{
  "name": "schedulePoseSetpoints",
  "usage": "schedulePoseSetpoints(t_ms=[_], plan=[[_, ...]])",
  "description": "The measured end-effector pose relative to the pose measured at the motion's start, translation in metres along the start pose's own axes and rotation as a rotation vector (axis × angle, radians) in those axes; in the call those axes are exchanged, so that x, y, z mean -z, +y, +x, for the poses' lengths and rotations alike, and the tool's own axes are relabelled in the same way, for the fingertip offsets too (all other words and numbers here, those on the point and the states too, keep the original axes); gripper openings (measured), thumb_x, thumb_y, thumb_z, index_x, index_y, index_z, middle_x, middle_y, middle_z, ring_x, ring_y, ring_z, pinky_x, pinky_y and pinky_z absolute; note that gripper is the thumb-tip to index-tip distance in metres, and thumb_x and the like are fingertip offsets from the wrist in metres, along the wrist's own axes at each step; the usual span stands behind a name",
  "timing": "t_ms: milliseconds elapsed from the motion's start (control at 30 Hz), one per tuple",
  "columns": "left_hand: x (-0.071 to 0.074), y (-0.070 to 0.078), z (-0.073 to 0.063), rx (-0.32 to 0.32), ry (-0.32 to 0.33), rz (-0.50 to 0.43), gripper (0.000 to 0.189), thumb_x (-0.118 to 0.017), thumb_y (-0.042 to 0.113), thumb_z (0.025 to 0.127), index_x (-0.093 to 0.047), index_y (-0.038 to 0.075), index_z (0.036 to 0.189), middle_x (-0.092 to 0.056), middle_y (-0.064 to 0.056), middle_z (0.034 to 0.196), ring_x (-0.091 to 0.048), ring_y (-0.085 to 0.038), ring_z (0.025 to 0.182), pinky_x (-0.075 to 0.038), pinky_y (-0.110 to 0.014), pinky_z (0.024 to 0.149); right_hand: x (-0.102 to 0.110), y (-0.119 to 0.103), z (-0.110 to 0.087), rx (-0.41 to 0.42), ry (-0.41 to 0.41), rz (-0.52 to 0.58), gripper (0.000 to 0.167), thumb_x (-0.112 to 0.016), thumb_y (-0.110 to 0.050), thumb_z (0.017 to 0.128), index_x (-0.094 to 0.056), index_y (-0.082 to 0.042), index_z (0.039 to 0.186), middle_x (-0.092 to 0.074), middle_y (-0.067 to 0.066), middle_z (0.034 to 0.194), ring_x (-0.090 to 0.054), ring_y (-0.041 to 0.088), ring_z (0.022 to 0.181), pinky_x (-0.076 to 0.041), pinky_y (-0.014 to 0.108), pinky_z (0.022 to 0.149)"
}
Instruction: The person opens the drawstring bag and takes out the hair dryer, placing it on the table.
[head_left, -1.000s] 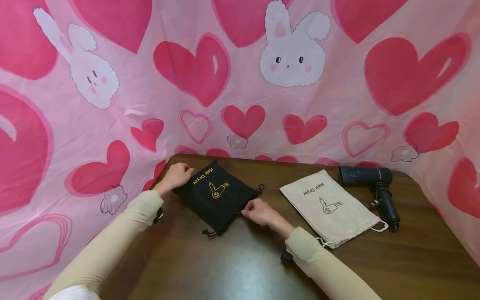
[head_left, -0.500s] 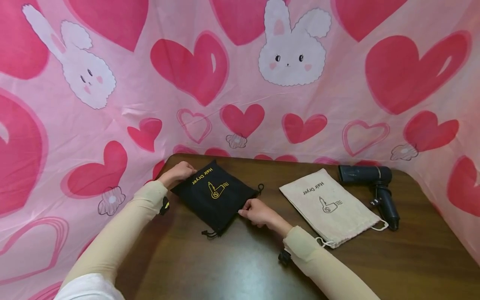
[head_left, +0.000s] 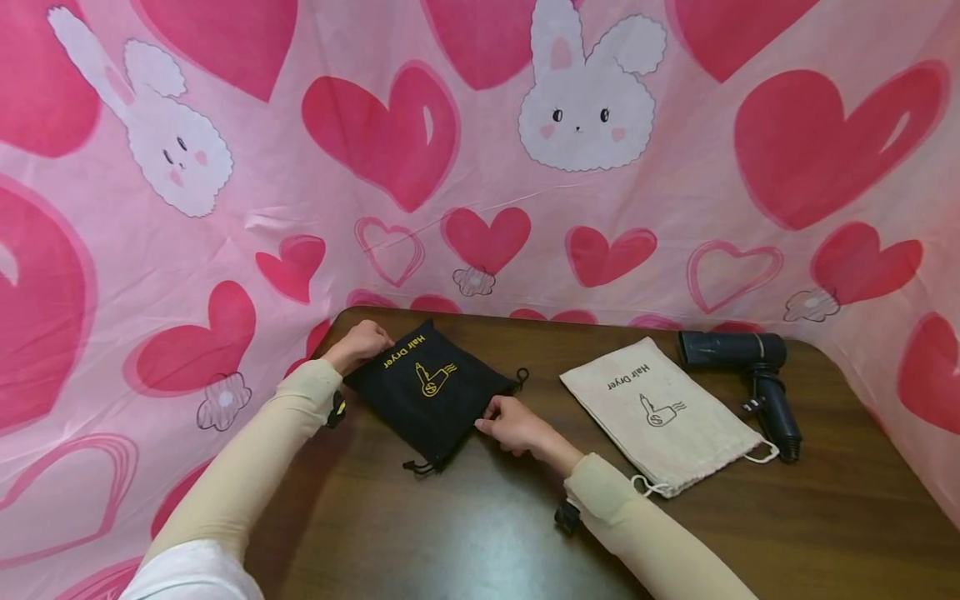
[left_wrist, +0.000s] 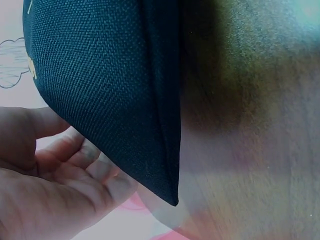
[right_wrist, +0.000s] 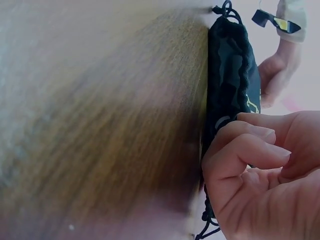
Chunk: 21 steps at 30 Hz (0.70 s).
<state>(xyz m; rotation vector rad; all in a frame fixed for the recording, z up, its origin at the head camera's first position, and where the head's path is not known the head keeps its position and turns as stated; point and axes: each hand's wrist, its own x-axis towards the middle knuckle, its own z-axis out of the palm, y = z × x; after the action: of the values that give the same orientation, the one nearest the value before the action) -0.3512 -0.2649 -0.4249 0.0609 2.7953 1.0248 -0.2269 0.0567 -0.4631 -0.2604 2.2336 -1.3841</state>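
Note:
A black drawstring bag (head_left: 435, 400), printed "Hair Dryer" in yellow with a dryer outline, lies on the wooden table (head_left: 420, 533). My left hand (head_left: 364, 340) grips its far left edge. In the left wrist view the bag's corner (left_wrist: 150, 165) hides my left fingertips, with the thumb (left_wrist: 47, 122) right at the edge. At the bag's mouth, on the near right, my right hand (head_left: 517, 425) pinches the rim between thumb and curled fingers. The right wrist view shows the gathered rim (right_wrist: 245, 65) and a dark cord loop (right_wrist: 227, 10) at one end.
To the right lies a beige drawstring bag (head_left: 660, 417) with the same print and white cords. Beside it, near the table's right side, rests a black hair dryer (head_left: 735, 354). A pink cloth with hearts and rabbits (head_left: 480, 167) hangs around the table.
My left hand has shifted slightly right and farther in along the bag's edge. My right hand has moved a little left at the mouth. The bag has barely moved.

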Motion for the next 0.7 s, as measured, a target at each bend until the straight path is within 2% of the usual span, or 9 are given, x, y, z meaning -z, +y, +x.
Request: schedulePoseSetpoints(t_ms=[133,300,367,500,700], plan=[[-0.0003,-0.0007,0.0021,0.008,-0.003,-0.005,0.020,-0.063,0.007,0.095,-0.074,-0.002,0.081,-0.072,-0.011,0.092,-0.057,-0.019,0.074,-0.046,-0.026,0.060,0.0005,-0.0001,0.0005,-0.010,0.000,-0.009,0.019,-0.064,-0.021,0.106,-0.059,-0.002,0.107,-0.042,-0.001,0.059,-0.036,0.012,0.048,-0.032,0.026,0.045],[-0.0008,0.0004,0.0009,0.016,0.001,-0.031,0.024,-0.057,0.004,0.094,-0.078,-0.008,0.098,-0.075,-0.019,0.109,-0.060,-0.020,0.079,-0.048,-0.026,0.062,0.0002,-0.0020,0.0002,-0.026,-0.012,0.003,0.021,-0.063,-0.021,0.107,-0.057,-0.001,0.109,-0.039,-0.002,0.058,-0.031,0.011,0.046,-0.030,0.027,0.045],[-0.0014,0.0014,0.0003,0.027,0.004,-0.044,0.026,-0.057,0.004,0.095,-0.077,-0.010,0.103,-0.075,-0.019,0.109,-0.060,-0.021,0.081,-0.048,-0.026,0.062,0.0000,-0.0028,0.0001,-0.026,-0.010,0.008,0.020,-0.063,-0.020,0.107,-0.057,-0.001,0.108,-0.039,-0.002,0.057,-0.030,0.011,0.046,-0.030,0.026,0.045],[-0.0016,0.0027,-0.0005,0.044,0.007,-0.058,0.025,-0.058,0.005,0.097,-0.076,-0.010,0.105,-0.073,-0.015,0.102,-0.058,-0.021,0.080,-0.047,-0.026,0.063,-0.0003,-0.0031,0.0001,-0.021,-0.004,0.013,0.020,-0.064,-0.019,0.106,-0.059,-0.001,0.098,-0.039,-0.002,0.057,-0.031,0.011,0.046,-0.029,0.025,0.045],[-0.0010,0.0012,0.0003,0.051,0.011,-0.055,0.023,-0.062,0.007,0.098,-0.076,-0.010,0.105,-0.070,-0.012,0.096,-0.055,-0.021,0.079,-0.046,-0.026,0.063,0.0007,-0.0020,-0.0011,-0.002,-0.018,0.021,0.036,-0.066,-0.018,0.105,-0.055,-0.009,0.073,-0.035,-0.004,0.054,-0.029,0.010,0.045,-0.027,0.024,0.043]])
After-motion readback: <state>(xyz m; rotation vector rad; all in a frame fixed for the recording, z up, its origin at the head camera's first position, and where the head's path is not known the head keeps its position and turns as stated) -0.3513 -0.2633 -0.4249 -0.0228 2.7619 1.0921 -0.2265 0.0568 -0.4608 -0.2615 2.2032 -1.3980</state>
